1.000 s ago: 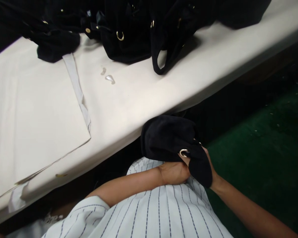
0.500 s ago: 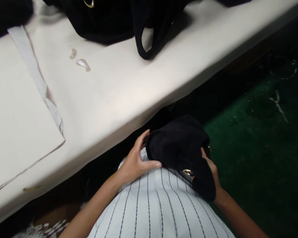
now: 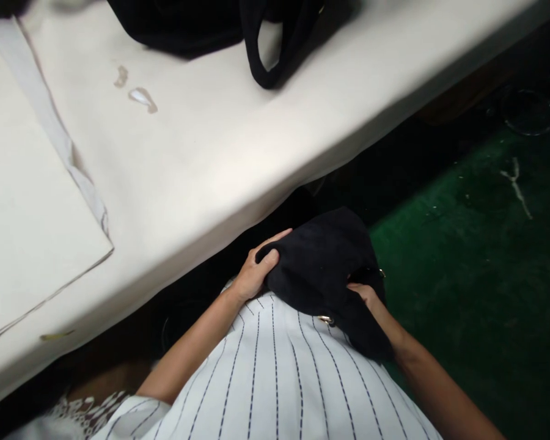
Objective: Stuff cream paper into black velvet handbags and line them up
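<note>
One pale paper sheet [image 3: 36,201] lies at the left end of the white bench [image 3: 187,244], and a strap loop [image 3: 261,67] of another black bag hangs at the back edge. Below the front edge, off the bench, the left hand [image 3: 259,269] closes on a black suede bag [image 3: 323,275], fingers curved over its left end. The bag rests against a pinstriped shirt [image 3: 275,373]. It looks light, soft and floppy, best taken by its body with a broad hold; a small gold ring [image 3: 325,319] seems its only stiff part. The right hand [image 3: 366,294] lies on the bag's right side, fingers folded closed onto the suede. Farther right spreads a green floor [image 3: 467,256].
</note>
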The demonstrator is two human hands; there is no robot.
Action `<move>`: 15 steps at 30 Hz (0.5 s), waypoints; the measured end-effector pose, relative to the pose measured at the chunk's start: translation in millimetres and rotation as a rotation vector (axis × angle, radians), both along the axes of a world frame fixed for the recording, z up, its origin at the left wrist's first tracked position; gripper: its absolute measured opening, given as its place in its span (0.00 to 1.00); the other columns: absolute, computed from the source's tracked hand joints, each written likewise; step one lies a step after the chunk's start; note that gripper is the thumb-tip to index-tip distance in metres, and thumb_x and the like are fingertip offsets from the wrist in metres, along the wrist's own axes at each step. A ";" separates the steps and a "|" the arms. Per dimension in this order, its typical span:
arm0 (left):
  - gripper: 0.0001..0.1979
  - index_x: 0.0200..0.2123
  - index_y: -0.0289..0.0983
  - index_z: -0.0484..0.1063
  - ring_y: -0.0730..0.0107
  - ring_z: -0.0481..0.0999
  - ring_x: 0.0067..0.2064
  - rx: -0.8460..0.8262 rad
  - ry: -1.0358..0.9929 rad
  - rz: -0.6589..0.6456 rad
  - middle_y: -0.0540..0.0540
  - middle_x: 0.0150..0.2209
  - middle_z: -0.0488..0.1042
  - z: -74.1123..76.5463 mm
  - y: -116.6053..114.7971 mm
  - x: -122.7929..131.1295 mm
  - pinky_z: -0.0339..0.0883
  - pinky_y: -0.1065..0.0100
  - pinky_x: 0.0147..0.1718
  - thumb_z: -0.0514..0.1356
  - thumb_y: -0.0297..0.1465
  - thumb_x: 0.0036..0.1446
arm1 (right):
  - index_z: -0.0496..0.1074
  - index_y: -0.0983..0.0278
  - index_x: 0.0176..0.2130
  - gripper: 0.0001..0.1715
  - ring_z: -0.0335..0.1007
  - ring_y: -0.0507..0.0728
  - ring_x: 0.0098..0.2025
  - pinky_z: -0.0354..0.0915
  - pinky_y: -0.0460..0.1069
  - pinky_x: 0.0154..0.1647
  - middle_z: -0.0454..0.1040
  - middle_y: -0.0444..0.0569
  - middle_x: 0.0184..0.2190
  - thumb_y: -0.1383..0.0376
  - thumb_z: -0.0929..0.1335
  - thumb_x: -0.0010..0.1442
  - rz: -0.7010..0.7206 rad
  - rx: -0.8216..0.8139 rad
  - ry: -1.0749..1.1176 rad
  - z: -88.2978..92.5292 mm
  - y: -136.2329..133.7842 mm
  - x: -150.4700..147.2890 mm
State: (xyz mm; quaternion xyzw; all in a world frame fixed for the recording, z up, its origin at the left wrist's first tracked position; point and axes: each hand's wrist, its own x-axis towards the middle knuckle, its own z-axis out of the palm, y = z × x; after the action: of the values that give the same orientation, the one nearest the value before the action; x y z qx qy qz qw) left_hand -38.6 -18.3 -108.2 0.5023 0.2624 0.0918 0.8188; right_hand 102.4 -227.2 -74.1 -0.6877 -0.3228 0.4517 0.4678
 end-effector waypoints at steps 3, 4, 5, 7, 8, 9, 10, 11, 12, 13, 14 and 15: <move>0.30 0.60 0.40 0.69 0.52 0.66 0.64 -0.040 -0.002 0.027 0.41 0.61 0.69 -4.4 -2.0 -5.9 0.56 0.58 0.65 0.58 0.50 0.62 | 0.69 0.64 0.23 0.32 0.66 0.57 0.30 0.65 0.53 0.37 0.69 0.49 0.25 0.44 0.63 0.66 0.204 0.044 -0.008 27.7 -1.6 14.1; 0.29 0.60 0.40 0.69 0.53 0.65 0.64 -0.050 -0.003 0.034 0.41 0.62 0.69 -5.1 -3.1 -6.7 0.55 0.59 0.66 0.57 0.50 0.62 | 0.72 0.64 0.26 0.30 0.67 0.58 0.33 0.65 0.54 0.41 0.71 0.50 0.28 0.46 0.61 0.68 0.266 0.045 -0.024 36.9 -3.6 18.0; 0.29 0.60 0.40 0.70 0.53 0.65 0.64 -0.062 -0.003 0.043 0.42 0.62 0.69 -5.5 -4.3 -7.0 0.55 0.59 0.66 0.58 0.51 0.62 | 0.74 0.64 0.29 0.29 0.68 0.58 0.36 0.66 0.54 0.44 0.73 0.51 0.30 0.48 0.60 0.69 0.299 0.041 -0.055 44.5 -5.7 20.7; 0.29 0.59 0.40 0.70 0.53 0.66 0.64 -0.095 0.005 0.072 0.42 0.61 0.70 -6.0 -7.0 -7.1 0.56 0.58 0.65 0.58 0.51 0.61 | 0.78 0.61 0.35 0.22 0.71 0.59 0.39 0.67 0.54 0.46 0.76 0.49 0.32 0.54 0.62 0.70 0.242 0.051 -0.196 53.0 -8.3 22.1; 0.30 0.59 0.40 0.70 0.53 0.67 0.63 -0.118 0.013 0.092 0.42 0.60 0.70 -6.1 -8.4 -7.2 0.57 0.58 0.65 0.58 0.51 0.61 | 0.80 0.59 0.39 0.16 0.72 0.59 0.41 0.68 0.54 0.48 0.77 0.48 0.33 0.59 0.64 0.69 0.160 0.068 -0.298 53.6 -8.5 20.7; 0.30 0.60 0.41 0.69 0.52 0.68 0.62 -0.141 0.024 0.113 0.42 0.60 0.71 -6.3 -9.7 -7.7 0.59 0.57 0.64 0.58 0.51 0.61 | 0.80 0.56 0.43 0.12 0.74 0.59 0.43 0.68 0.54 0.50 0.79 0.47 0.35 0.63 0.66 0.68 0.056 0.095 -0.404 52.0 -7.8 18.2; 0.30 0.60 0.41 0.69 0.52 0.69 0.62 -0.158 0.036 0.133 0.42 0.59 0.72 -6.5 -10.7 -8.5 0.61 0.57 0.63 0.58 0.52 0.61 | 0.80 0.55 0.46 0.12 0.75 0.59 0.44 0.69 0.54 0.52 0.80 0.46 0.37 0.65 0.68 0.66 -0.052 0.125 -0.490 48.6 -6.5 14.7; 0.30 0.61 0.42 0.68 0.52 0.69 0.61 -0.166 0.047 0.149 0.42 0.59 0.72 -6.7 -11.3 -9.6 0.62 0.57 0.62 0.57 0.51 0.61 | 0.80 0.54 0.47 0.13 0.76 0.60 0.45 0.69 0.55 0.53 0.81 0.46 0.40 0.66 0.70 0.63 -0.144 0.142 -0.535 44.0 -4.7 10.8; 0.30 0.62 0.42 0.67 0.53 0.69 0.62 -0.161 0.051 0.156 0.42 0.59 0.72 -7.1 -11.5 -11.0 0.62 0.57 0.62 0.57 0.51 0.62 | 0.80 0.54 0.47 0.14 0.77 0.61 0.45 0.71 0.55 0.52 0.81 0.46 0.41 0.65 0.71 0.61 -0.211 0.140 -0.524 38.9 -2.5 6.7; 0.30 0.62 0.43 0.66 0.53 0.69 0.62 -0.145 0.048 0.155 0.42 0.59 0.72 -7.5 -11.1 -12.5 0.62 0.57 0.62 0.58 0.50 0.61 | 0.80 0.55 0.47 0.14 0.77 0.62 0.44 0.72 0.55 0.50 0.80 0.47 0.43 0.63 0.73 0.60 -0.261 0.115 -0.453 33.7 -0.1 2.9; 0.31 0.63 0.43 0.65 0.53 0.68 0.62 -0.120 0.038 0.147 0.42 0.59 0.72 -7.9 -10.4 -13.8 0.62 0.56 0.63 0.60 0.49 0.60 | 0.80 0.56 0.47 0.15 0.78 0.63 0.43 0.74 0.55 0.48 0.80 0.48 0.43 0.61 0.74 0.58 -0.298 0.082 -0.336 29.1 2.4 -0.4; 0.33 0.63 0.42 0.64 0.52 0.68 0.63 -0.090 0.023 0.135 0.42 0.60 0.71 -8.3 -9.5 -14.9 0.61 0.56 0.63 0.63 0.48 0.58 | 0.80 0.58 0.47 0.18 0.78 0.63 0.42 0.75 0.55 0.46 0.80 0.48 0.43 0.59 0.76 0.55 -0.325 0.052 -0.192 25.5 4.9 -2.8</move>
State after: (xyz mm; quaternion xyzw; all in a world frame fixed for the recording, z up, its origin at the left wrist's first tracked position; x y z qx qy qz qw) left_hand -53.4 -27.8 -116.5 0.4472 0.3089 0.1292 0.8294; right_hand 99.6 -222.3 -48.6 -0.7584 -0.2622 0.2939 0.5193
